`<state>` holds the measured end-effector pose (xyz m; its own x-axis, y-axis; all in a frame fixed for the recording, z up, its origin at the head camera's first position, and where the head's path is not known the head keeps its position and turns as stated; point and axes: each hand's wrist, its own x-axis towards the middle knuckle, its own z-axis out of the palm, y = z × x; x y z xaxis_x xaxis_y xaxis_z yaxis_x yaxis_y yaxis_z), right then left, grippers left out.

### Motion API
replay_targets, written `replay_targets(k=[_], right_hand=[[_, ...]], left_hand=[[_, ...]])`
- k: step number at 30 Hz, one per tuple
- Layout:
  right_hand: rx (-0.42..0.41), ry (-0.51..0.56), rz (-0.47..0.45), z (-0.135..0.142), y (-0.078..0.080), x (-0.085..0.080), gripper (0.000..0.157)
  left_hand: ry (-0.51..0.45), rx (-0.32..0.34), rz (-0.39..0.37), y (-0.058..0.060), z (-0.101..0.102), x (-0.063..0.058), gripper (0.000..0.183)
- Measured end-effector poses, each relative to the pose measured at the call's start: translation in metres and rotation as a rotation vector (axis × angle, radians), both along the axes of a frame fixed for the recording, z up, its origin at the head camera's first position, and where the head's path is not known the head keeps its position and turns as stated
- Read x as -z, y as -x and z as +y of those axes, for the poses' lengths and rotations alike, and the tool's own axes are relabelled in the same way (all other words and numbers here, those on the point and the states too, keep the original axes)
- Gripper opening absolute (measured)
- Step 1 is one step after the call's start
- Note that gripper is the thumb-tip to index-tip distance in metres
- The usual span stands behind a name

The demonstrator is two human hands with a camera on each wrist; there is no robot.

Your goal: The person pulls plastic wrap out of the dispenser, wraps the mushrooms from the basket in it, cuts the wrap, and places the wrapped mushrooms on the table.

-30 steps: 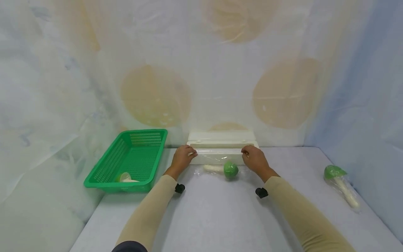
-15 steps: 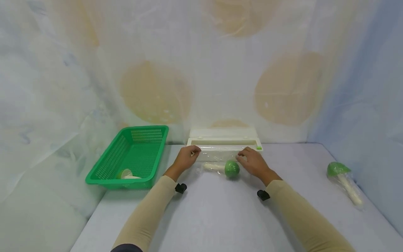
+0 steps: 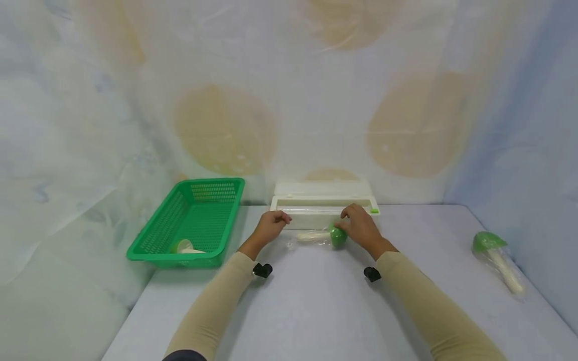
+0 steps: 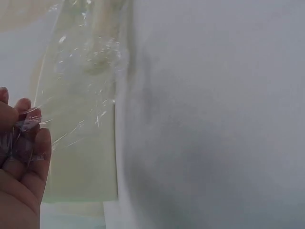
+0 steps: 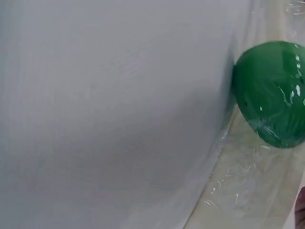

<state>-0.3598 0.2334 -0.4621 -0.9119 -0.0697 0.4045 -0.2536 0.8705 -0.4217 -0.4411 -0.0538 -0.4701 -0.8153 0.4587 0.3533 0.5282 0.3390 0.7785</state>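
A ladle with a green bowl (image 3: 337, 239) and a white handle (image 3: 312, 236) lies on the table, covered by clear cling film (image 4: 90, 124). Behind it stands a long white cling film dispenser (image 3: 304, 220), its lid (image 3: 322, 188) raised. My left hand (image 3: 270, 226) is at the dispenser's left front, and in the left wrist view its curled fingers (image 4: 42, 143) hold bunched film. Beside the green bowl is my right hand (image 3: 359, 228), thumb close to the bowl and index finger parted from it. Only a bit of that hand shows in the right wrist view.
A green plastic basket (image 3: 223, 225) at the left holds another ladle (image 3: 184, 245). At the far right lies a film-wrapped ladle (image 3: 489, 241) near the sheeted wall (image 3: 519, 165). A small green slider (image 3: 374, 211) sits on the dispenser's right end.
My right hand has let go of the film edge at the dispenser and moved in toward the bowl. My left hand has shifted slightly right; the film now drapes lower over the ladle.
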Motion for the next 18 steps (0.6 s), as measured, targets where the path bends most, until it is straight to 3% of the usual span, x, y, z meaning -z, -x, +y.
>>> replay_targets(k=[2,6,9,12,15,18], right_hand=[[-0.07,-0.05,0.061,-0.001,0.001,0.002,0.014],[-0.159,-0.152,0.069,-0.003,-0.001,0.005,0.011],[-0.12,-0.132,-0.006,-0.004,-0.004,0.004,0.03],[-0.077,-0.11,-0.047,-0.005,-0.004,0.003,0.05],[-0.079,-0.09,-0.089,-0.006,-0.001,0.003,0.057],[-0.079,-0.042,-0.17,-0.006,0.002,0.007,0.068]], left_hand=[[0.026,0.01,0.008,-0.002,0.001,0.002,0.016],[0.042,0.04,0.02,-0.007,0.003,0.003,0.019],[0.033,0.056,-0.007,-0.009,0.002,0.003,0.022],[0.019,0.104,-0.085,-0.01,0.003,0.004,0.018],[0.106,0.14,-0.136,-0.013,0.008,0.006,0.012],[0.287,0.143,-0.101,-0.017,0.014,0.009,0.029]])
